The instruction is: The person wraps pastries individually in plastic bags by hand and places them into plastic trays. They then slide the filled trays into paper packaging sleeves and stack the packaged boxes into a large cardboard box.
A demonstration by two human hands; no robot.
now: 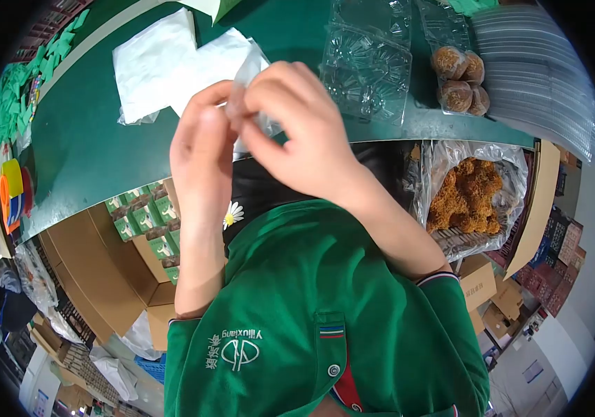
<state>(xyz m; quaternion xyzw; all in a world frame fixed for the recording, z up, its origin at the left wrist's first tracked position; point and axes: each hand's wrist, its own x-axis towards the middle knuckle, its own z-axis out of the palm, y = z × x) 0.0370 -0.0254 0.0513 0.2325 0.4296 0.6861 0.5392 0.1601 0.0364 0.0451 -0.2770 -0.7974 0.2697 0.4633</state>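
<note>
Where the fingertips of the two hands meet, a thin, translucent plastic piece (247, 68) is pinched, blurred by motion. Its long axis runs away from the body and leans slightly to the right, with the free end pointing toward the far side of the green table (75, 153); its lower end is hidden among the fingers.

The left hand (203, 135) is nearly upright, its forearm running straight away from the body, thumb and curled fingers closed toward the piece. The right hand (301, 128) reaches in diagonally from the right, back of the hand upward, fingers bent and thumb extended toward the left hand, partly closed on the piece.

Just beyond the left hand and to its left lie white sheets (155, 66). Right of the right hand are clear plastic trays (367, 66), then four round brown items (456, 96). Nearer the body, right of the right wrist, a plastic-lined box holds brown, shredded-looking pieces (468, 198).
</note>
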